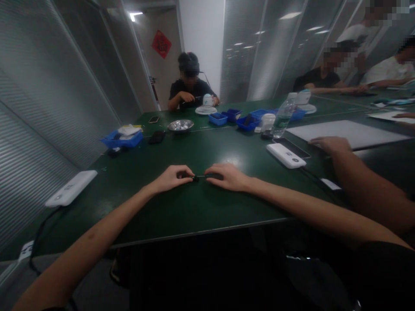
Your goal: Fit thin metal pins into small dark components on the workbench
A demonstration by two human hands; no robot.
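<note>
My left hand (175,178) is closed over the green tabletop, thumb and fingertips pinching a small black piece (196,179). From that piece a thin, pale rod (201,176) reaches across the narrow gap to my right hand (227,177). The right fingers are curled and closed around the rod's other end, which they hide. Both hands are low over the table (181,211), near its front edge. The black piece is too small and blurred for me to tell its kind.
White power banks (71,188) with cables lie to the left and right (285,156). Farther back are a metal dish (180,125), blue bins (122,139), phones and a water bottle (285,115). Another person's arm (366,181) rests close on my right; a person sits opposite.
</note>
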